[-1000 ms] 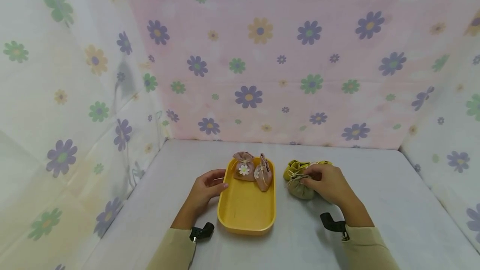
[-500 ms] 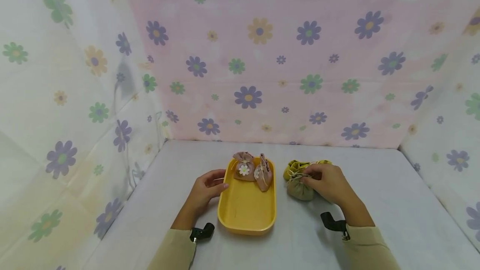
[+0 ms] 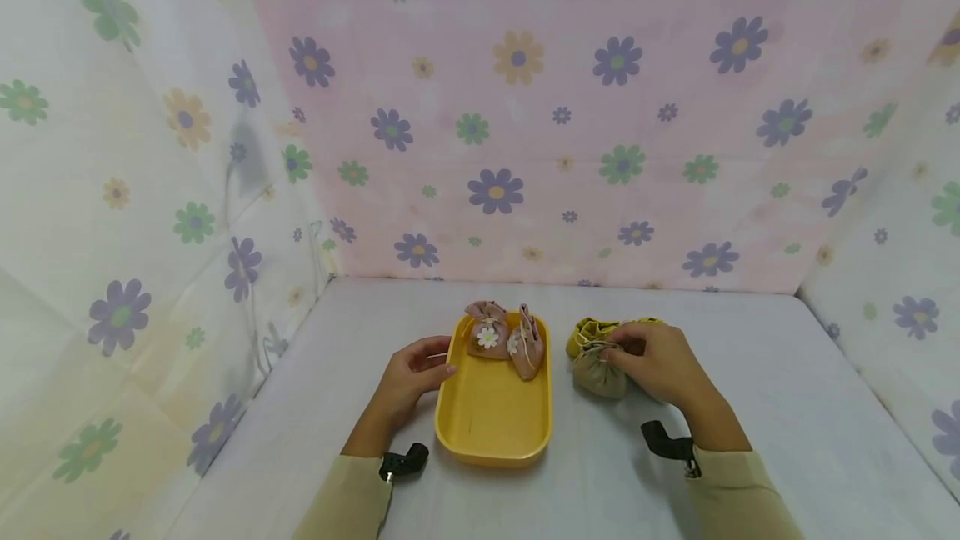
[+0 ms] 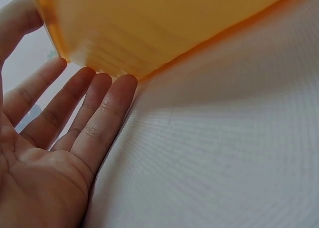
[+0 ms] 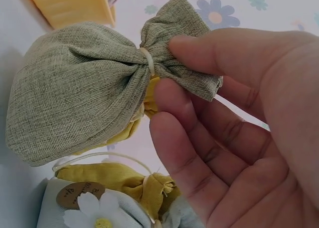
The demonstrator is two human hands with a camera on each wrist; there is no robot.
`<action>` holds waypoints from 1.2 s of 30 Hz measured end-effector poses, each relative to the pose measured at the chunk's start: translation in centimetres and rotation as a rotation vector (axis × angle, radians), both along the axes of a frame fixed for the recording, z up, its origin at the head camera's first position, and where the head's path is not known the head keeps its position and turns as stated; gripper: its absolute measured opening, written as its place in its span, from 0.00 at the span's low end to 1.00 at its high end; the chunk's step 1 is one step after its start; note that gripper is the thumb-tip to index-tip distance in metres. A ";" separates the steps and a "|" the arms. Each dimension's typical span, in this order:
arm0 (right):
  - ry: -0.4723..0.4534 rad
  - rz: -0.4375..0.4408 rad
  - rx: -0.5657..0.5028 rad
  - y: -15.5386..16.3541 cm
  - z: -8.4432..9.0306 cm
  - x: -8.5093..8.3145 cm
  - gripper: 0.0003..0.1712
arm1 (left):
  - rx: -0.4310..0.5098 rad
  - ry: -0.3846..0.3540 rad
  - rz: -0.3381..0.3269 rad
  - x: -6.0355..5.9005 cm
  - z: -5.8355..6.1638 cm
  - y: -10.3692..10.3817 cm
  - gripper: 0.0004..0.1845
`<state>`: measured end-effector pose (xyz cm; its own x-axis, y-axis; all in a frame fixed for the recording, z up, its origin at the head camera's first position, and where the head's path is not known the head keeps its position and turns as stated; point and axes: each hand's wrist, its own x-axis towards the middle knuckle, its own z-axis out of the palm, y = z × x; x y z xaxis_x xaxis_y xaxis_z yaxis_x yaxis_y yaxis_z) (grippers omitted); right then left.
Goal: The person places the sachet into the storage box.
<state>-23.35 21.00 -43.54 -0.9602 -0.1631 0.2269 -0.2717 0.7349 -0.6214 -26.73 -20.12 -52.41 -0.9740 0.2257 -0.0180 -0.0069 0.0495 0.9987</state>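
right hand [image 5: 239, 133] pinches the gathered neck of a soft, light-looking olive cloth pouch [image 5: 75, 88], its plump body hanging below the fingertips; left hand [image 4: 55, 138], fingers straight, touches the yellow tray [image 4: 149, 23].

Coarse matt cloth pouch [image 5: 75, 93] — smooth plastic tray [image 3: 491, 419]

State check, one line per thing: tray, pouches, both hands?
Yellow plastic tray: flat on table, holding two pouches.
Pink drawstring pouches: tied shut, at tray's far end.
Olive-green linen pouch: cinched shut, neck pinched.
Right hand: pinching that neck.
Left hand: fingers straight, touching tray's side.
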 end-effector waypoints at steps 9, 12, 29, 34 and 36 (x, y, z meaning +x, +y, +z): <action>0.012 -0.020 -0.017 0.2 0.2 0.3 0.08 | -0.005 -0.016 -0.011 -0.2 0.0 0.2 0.28; 0.021 -0.017 -0.014 0.1 0.3 0.4 0.08 | -0.007 -0.016 -0.010 -0.3 0.0 0.2 0.28; 0.134 -0.010 -0.123 -1.1 1.1 0.5 0.04 | 0.007 -0.009 0.002 -0.3 0.0 0.1 0.27; 0.148 -0.008 -0.142 -1.5 1.4 0.8 0.05 | 0.008 -0.005 0.009 -0.2 -0.1 0.1 0.27; 0.147 0.000 -0.150 -1.8 1.5 0.9 0.05 | 0.009 -0.008 0.013 -0.2 -0.3 0.0 0.28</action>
<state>-22.49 19.23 -42.09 -0.9149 -0.1165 0.3865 -0.3674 0.6369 -0.6778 -26.88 -20.11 -52.66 -0.9768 0.2127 -0.0241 -0.0158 0.0405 0.9991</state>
